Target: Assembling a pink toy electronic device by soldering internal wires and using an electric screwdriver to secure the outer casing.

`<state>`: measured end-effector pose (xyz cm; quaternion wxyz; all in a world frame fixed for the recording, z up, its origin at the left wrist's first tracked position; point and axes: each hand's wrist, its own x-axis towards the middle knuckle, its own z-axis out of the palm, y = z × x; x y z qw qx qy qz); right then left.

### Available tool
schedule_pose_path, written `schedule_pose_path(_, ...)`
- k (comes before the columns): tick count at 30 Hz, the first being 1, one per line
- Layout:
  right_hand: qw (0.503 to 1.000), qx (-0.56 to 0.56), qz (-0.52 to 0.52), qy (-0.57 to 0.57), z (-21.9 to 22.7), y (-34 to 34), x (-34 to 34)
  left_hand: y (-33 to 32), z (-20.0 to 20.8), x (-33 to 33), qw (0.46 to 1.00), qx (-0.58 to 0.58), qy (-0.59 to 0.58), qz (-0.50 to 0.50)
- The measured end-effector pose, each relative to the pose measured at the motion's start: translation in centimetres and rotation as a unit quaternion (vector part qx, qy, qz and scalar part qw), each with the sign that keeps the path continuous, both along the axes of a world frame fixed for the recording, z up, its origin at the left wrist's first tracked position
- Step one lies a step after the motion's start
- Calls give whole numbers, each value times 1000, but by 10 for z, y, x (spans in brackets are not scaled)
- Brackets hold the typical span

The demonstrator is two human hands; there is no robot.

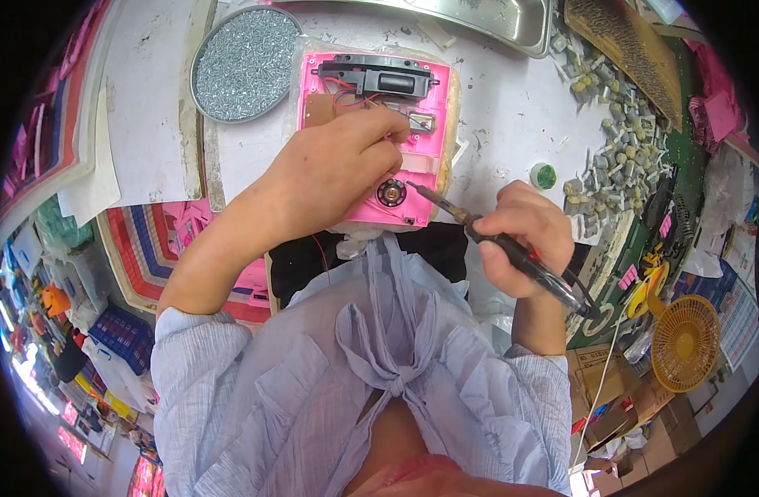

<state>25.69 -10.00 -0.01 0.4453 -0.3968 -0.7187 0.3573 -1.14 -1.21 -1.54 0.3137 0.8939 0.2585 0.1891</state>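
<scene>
Housing of bright pink plastic (421,207), shallow, open-faced and roughly rectangular, lies near the front edge of the white, scuffed counter (503,124), directly before the person; a pale, yellowish padded layer (453,124) shows beneath it and past its right side. Across its far end sits a long black plastic module (379,76) with a dark oblong block at its middle; thin red and dark wires (339,82) curl out below this, beside a flat brown rectangular piece (317,109); further right is a small silver-framed rectangular part (422,123), and nearer the person a pale pink raised band (421,162) crosses the floor of the housing; in the near part sits a round black disc with a metallic ring (392,193).

The left hand (342,166) lies over the housing's middle, fingers bent; its grip is turned away, so I cannot tell how far open it is or whether it has hold of anything. The right hand (524,240) has its grip closed around a black pen-shaped tool with a slim metal tip (528,262); the tip points at the disc's upper right edge, though contact is unclear.
</scene>
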Motion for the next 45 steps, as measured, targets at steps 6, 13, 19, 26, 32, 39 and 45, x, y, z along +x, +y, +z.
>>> schedule_pose_path(6, 1000, -1, 15, -3, -4, 3, -7, -2, -2, -2, 1000, 12, 23, -5)
schedule_pose_path(13, 999, -15, 29, -22, -5, 5, -9, -2, -2, -2, 999, 22, 31, -12)
schedule_pose_path(19, 998, -62, 8, -31, -2, 3, -11, -1, -3, -2, 998, 31, 40, -21)
schedule_pose_path(26, 998, -49, -29, -11, 4, 2, -2, -1, -3, -2, 999, 25, 32, -17)
schedule_pose_path(32, 998, -27, -48, 10, 4, 2, 8, 5, 1, -4, 998, -41, -37, -37)
schedule_pose_path(39, 998, -10, -58, 24, 0, 3, 11, 20, -5, -12, 982, -153, -101, -41)
schedule_pose_path(45, 997, -22, -65, 28, -2, 2, 11, 16, -8, -9, 990, -108, -95, -10)
